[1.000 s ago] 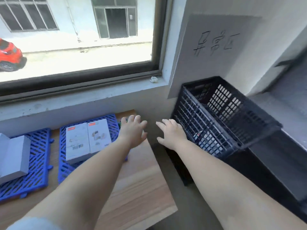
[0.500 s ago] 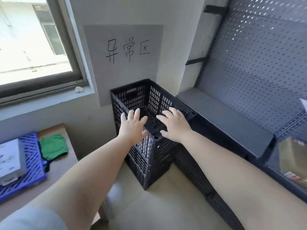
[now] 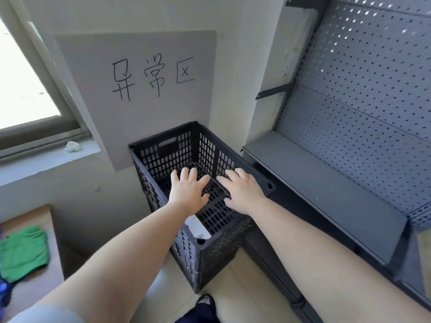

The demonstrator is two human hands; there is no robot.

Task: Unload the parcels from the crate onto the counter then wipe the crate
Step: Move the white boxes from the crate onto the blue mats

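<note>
Beside shelving, black latticed crate [image 3: 210, 248], white parcel [image 3: 197, 227]

I read three handwritten black characters, 异常区, on the grey sheet [image 3: 140, 89] fixed to the wall above the crate [image 3: 200, 250]. Down in the crate a white parcel [image 3: 197, 227] carries a printed label with a barcode, too small for me to make out

Head-worn view, steeply downward, close above the crate [image 3: 205, 250]
</note>
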